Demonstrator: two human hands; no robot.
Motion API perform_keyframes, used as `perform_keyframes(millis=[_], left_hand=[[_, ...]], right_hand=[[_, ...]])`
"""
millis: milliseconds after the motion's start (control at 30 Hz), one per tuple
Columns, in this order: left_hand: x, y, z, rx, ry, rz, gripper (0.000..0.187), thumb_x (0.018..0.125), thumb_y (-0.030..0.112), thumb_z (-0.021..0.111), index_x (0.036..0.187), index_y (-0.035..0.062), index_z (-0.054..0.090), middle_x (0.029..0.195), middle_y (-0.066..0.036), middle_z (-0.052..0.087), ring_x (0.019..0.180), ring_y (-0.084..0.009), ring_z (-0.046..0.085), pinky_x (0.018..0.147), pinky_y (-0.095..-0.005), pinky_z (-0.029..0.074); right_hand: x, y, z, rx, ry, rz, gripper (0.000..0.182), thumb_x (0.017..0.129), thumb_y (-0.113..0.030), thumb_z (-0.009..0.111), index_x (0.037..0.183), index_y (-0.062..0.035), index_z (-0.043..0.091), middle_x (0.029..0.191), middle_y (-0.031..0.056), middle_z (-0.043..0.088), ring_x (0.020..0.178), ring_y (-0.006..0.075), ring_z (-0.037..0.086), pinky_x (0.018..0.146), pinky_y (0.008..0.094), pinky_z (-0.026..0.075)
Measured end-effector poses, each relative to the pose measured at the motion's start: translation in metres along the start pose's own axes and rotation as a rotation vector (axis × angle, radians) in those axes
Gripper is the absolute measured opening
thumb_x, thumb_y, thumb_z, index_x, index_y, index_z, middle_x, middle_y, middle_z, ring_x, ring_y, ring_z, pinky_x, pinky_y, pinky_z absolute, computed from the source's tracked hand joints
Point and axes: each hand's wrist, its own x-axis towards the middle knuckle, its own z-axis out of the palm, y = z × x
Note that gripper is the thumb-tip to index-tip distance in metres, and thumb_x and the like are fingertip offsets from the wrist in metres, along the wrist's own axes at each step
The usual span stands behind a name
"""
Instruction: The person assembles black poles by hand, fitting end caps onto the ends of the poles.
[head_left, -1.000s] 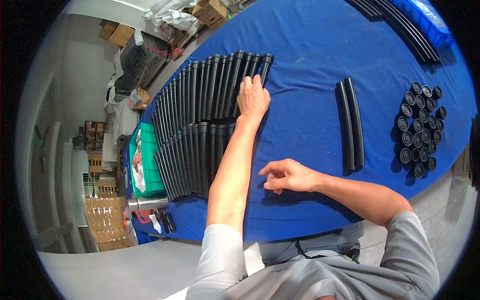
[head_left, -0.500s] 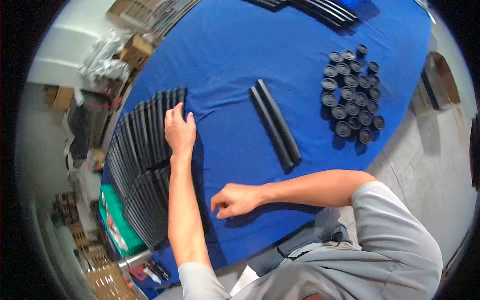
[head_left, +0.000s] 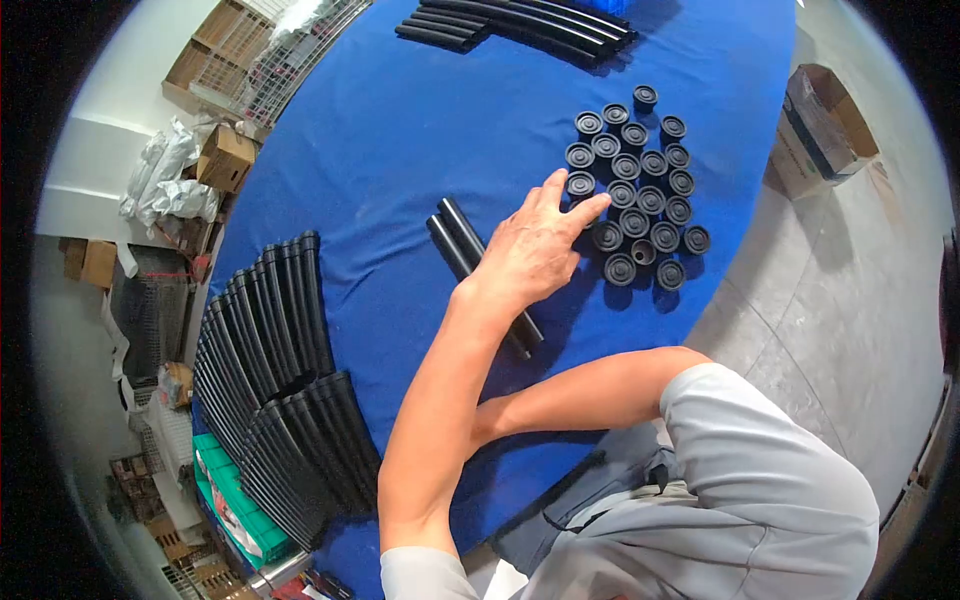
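My left hand [head_left: 535, 245] reaches across the blue cloth to the near-left side of a cluster of round black caps [head_left: 622, 194]. Its thumb and fingers are spread, with the fingertips right at one cap [head_left: 580, 184] on the cluster's edge. Beneath this hand and wrist lie two black tubes [head_left: 455, 235], side by side and partly covered. My right hand [head_left: 487, 424] is low on the table, mostly hidden behind my left forearm, its fingers out of sight.
Many black tubes [head_left: 260, 320] lie fanned in two overlapping rows at the left, beside a green box [head_left: 235, 500]. More black tubes [head_left: 520, 25] lie at the far edge. An open cardboard box [head_left: 825, 130] stands on the floor at the right.
My left hand has left the fanned tubes and moved right to the caps, crossing over the two tubes. My right hand has become mostly hidden behind the left forearm. The view has shifted.
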Motion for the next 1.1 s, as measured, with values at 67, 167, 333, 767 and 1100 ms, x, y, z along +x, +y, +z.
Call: perform_keyframes(millis=[67,167,333,767,1100], left_hand=[[0.011,-0.001,0.006,0.002,0.022,-0.005,0.077,0.078,0.002,0.076,0.148,0.0242,0.052,0.152,-0.029,0.041,0.137,-0.0443,0.049,0.113,-0.0468,0.046],[0.017,-0.004,0.011,-0.011,0.062,0.001,0.071,0.077,0.000,0.074,0.142,0.0199,0.055,0.149,-0.029,0.043,0.133,-0.0455,0.051,0.111,-0.0466,0.047],[0.019,-0.005,0.015,-0.044,0.153,0.016,0.054,0.078,-0.001,0.072,0.129,0.0117,0.060,0.143,-0.028,0.047,0.125,-0.0462,0.057,0.103,-0.0485,0.052],[0.002,-0.058,-0.011,0.130,0.397,-0.131,0.041,0.076,0.011,0.081,0.114,0.0087,0.065,0.125,-0.021,0.059,0.111,-0.0410,0.063,0.097,-0.0456,0.053],[-0.009,-0.066,-0.014,0.205,0.482,-0.152,0.051,0.077,0.013,0.081,0.124,0.0132,0.063,0.143,-0.031,0.046,0.129,-0.0486,0.052,0.108,-0.0508,0.046]], right_hand=[[-0.005,0.002,-0.001,-0.009,0.009,-0.004,0.034,0.090,-0.022,0.072,0.117,-0.0025,0.070,0.126,0.0214,0.068,0.119,0.0357,0.062,0.102,0.0462,0.048],[-0.009,0.004,0.000,-0.015,0.018,-0.003,0.034,0.090,-0.022,0.072,0.117,-0.0025,0.070,0.126,0.0212,0.069,0.119,0.0355,0.063,0.102,0.0461,0.048],[-0.011,0.005,0.001,-0.020,0.025,-0.009,0.034,0.090,-0.023,0.072,0.117,-0.0026,0.070,0.126,0.0208,0.069,0.119,0.0352,0.063,0.102,0.0459,0.048],[0.010,0.005,0.014,-0.019,0.084,-0.122,0.034,0.090,-0.024,0.072,0.116,-0.0028,0.070,0.126,0.0199,0.069,0.118,0.0343,0.063,0.102,0.0454,0.049],[0.020,-0.029,-0.005,-0.060,-0.118,0.127,0.035,0.092,-0.027,0.070,0.117,-0.0028,0.071,0.126,0.0206,0.069,0.119,0.0357,0.062,0.103,0.0471,0.047]])
